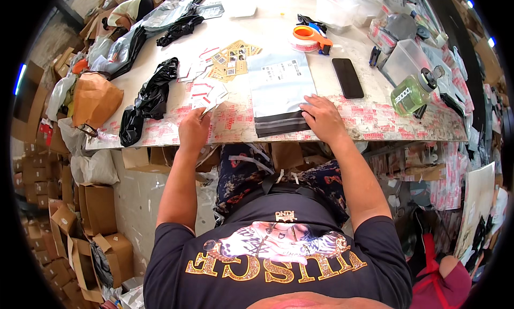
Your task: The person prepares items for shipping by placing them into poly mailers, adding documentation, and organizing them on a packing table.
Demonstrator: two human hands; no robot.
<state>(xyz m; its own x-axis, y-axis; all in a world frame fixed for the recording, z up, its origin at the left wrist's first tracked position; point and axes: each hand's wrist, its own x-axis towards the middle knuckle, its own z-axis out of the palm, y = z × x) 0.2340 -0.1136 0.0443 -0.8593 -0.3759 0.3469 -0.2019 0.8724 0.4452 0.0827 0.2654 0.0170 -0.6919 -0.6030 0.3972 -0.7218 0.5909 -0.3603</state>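
Observation:
My left hand is at the table's front edge, thumb and finger pinching a small card, seen nearly edge-on. Just beyond it lie loose white cards with red print. Gold-coloured cards bearing printed codes are spread behind these. My right hand rests on the lower right edge of a pale plastic mailing bag, fingers slightly apart. The bag lies flat, its black-and-grey striped end towards me, with a printed label on its upper part.
Crumpled black plastic lies left on the table. Rightward are an orange tape dispenser, a black phone, a green water bottle and a clear plastic bin. Cardboard boxes stand on the floor; a person bends at far left.

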